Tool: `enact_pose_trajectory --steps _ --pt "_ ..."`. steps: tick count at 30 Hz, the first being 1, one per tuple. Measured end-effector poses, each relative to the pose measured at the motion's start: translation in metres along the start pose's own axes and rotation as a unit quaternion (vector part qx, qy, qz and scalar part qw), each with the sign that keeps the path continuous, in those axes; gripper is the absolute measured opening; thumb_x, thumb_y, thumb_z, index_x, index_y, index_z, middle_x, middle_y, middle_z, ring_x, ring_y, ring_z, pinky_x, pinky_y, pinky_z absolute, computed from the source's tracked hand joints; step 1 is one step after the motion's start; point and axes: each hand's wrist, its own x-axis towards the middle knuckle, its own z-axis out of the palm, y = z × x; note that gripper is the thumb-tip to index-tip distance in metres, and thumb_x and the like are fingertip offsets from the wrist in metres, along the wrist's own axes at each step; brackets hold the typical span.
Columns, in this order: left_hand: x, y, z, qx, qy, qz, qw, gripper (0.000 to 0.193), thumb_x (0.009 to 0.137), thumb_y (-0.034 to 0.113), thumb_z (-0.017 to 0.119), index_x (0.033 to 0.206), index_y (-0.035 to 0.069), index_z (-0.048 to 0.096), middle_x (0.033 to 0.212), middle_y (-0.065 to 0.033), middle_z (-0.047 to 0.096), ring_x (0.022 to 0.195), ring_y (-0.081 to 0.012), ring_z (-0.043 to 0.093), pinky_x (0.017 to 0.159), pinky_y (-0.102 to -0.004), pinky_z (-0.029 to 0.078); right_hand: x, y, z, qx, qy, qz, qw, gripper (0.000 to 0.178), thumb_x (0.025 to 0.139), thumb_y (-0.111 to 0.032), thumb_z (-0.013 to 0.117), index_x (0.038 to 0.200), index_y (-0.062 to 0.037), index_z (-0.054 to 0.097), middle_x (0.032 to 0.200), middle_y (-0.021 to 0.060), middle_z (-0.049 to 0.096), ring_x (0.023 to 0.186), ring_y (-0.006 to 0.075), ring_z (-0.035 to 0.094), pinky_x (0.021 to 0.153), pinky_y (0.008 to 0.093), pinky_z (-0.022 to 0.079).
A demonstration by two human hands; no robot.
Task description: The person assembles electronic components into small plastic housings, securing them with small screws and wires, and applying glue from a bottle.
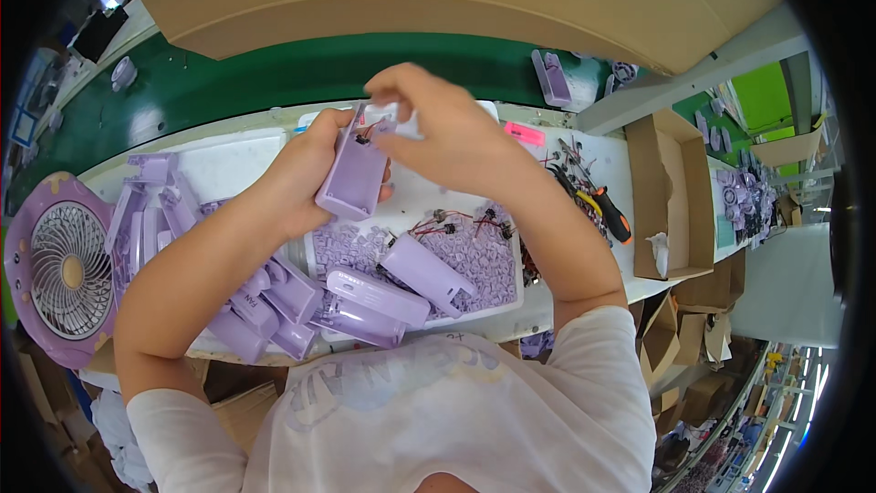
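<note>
Casing held in curled left fingers; right fingers bent, parted nearby.

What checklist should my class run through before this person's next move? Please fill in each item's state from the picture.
1. Left hand grips the purple housing: ok.
2. Housing's open side faces up toward the camera: ok.
3. Wires fully seated inside the housing: cannot tell; the detail is too small.
4. Right hand has a firm hold on something: cannot tell; its fingertips are partly hidden.
5. Small purple parts uncovered: not ok; loose housings lie over some of them.
6. Orange-and-black-handled tool out of both hands: ok, lying at the right.
</note>
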Motion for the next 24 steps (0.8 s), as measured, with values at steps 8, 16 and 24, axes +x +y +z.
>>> enact_pose_trajectory --steps 8,16,24 --pt "0.011 0.0 0.006 -0.055 0.054 0.022 0.997 0.034 0.096 0.03 0.034 0.107 0.002 0.05 0.094 -0.0124 0.058 0.083 -0.0245 0.061 0.077 -0.0385 0.051 -0.014 -0.022 0.016 -0.037 -0.008 -0.093 0.995 0.016 0.077 -0.012 0.067 0.088 -0.0024 0.06 0.083 0.0118 0.058 0.077 0.0286 0.058 0.066 0.0344 0.047" --pt "0.008 0.003 0.004 -0.032 0.075 0.057 0.995 0.032 0.096 0.028 0.036 0.112 0.003 0.048 0.101 -0.0106 0.054 0.09 -0.0207 0.057 0.078 -0.0375 0.05 -0.008 -0.011 0.02 -0.065 -0.066 -0.103 0.99 0.017 0.076 -0.017 0.065 0.084 -0.0031 0.06 0.079 0.0122 0.059 0.077 0.0307 0.059 0.066 0.0386 0.047" --pt "-0.011 -0.029 0.015 0.316 0.006 0.112 0.942 0.036 0.089 0.029 0.055 0.112 0.001 0.051 0.1 -0.0129 0.054 0.089 -0.0229 0.056 0.079 -0.0353 0.048 0.026 0.053 0.01 -0.199 -0.006 -0.012 0.98 0.018 0.081 -0.02 0.061 0.088 -0.0035 0.061 0.085 0.0145 0.061 0.083 0.0346 0.058 0.073 0.0429 0.046"
